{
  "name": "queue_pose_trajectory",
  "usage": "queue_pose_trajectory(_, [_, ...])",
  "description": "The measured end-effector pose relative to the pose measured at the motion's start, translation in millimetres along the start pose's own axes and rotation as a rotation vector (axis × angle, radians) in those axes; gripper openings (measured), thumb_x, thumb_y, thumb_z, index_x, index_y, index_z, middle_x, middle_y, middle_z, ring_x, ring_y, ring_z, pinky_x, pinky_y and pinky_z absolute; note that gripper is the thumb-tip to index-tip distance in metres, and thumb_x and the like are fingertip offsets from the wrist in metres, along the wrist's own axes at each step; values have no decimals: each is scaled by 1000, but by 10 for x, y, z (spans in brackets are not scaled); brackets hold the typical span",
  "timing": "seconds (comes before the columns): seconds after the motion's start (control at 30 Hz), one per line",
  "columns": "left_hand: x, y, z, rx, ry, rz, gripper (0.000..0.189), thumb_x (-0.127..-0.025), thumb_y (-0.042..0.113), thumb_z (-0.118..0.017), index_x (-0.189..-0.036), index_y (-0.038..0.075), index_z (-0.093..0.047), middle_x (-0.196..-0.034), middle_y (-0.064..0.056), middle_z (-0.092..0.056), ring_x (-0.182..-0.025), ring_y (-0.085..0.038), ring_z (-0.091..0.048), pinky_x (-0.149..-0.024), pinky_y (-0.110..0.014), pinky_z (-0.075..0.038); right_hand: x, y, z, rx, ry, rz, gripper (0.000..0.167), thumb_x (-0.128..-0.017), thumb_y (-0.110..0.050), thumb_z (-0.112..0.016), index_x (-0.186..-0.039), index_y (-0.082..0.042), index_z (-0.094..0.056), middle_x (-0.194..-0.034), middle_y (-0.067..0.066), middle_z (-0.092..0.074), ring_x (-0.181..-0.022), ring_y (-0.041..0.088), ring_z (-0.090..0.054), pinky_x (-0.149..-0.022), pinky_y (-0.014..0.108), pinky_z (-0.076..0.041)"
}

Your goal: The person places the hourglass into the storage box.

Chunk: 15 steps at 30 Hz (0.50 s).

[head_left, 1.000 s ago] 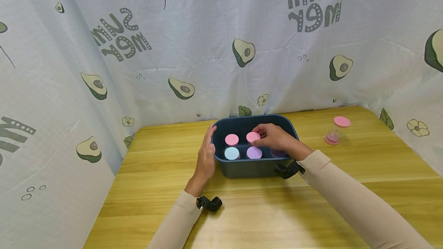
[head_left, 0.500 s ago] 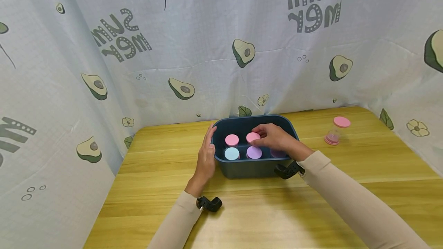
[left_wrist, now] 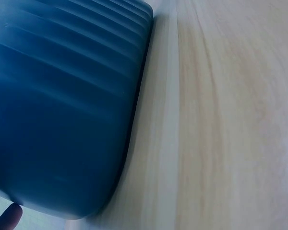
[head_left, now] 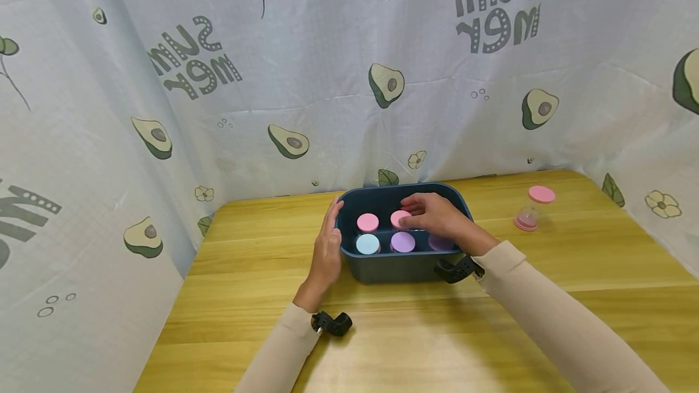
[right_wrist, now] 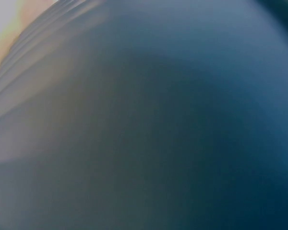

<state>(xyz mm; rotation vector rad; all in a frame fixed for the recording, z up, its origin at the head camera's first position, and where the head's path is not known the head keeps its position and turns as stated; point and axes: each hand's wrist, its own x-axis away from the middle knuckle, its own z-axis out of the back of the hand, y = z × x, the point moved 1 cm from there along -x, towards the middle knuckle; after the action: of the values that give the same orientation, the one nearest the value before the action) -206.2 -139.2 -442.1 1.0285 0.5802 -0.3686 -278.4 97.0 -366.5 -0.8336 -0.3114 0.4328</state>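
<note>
A dark blue bin (head_left: 398, 268) stands on the wooden table, with several round-capped sand timers inside. Their tops show as a pink cap (head_left: 368, 222), a light blue cap (head_left: 368, 244), a purple cap (head_left: 403, 242) and a shaded purple cap (head_left: 440, 242). My left hand (head_left: 326, 253) lies with straight fingers along the bin's left end; its fingertips (left_wrist: 8, 218) show at the bin's edge. My right hand (head_left: 434, 214) reaches inside over another pink-capped sand timer (head_left: 400, 218), thumb overlapping the cap and fingers spread just behind it. The right wrist view shows only blurred bin wall.
One clear sand timer with pink ends (head_left: 528, 217) stands on the table (head_left: 262, 247) to the right of the bin. A white curtain (head_left: 338, 65) printed with avocados hangs behind and around the table.
My right fingers have loosened from the pink cap and lifted slightly away behind it. The left hand and the bin stay put; the head view shifts slightly.
</note>
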Motion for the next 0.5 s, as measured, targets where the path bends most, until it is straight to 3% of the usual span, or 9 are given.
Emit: queue_pose_trajectory(0.5, [-3,-5,-2,-9,1,2,55,-98,23,-22,-150,8,-31,-158,-8,-24,-144,-26,-24,-112,-55,-24,59,-40,118,-101,168,81,53,-91,-20,-65,-135,5,-49,-131,22,-57,-118,35,-57,-99,45,-45])
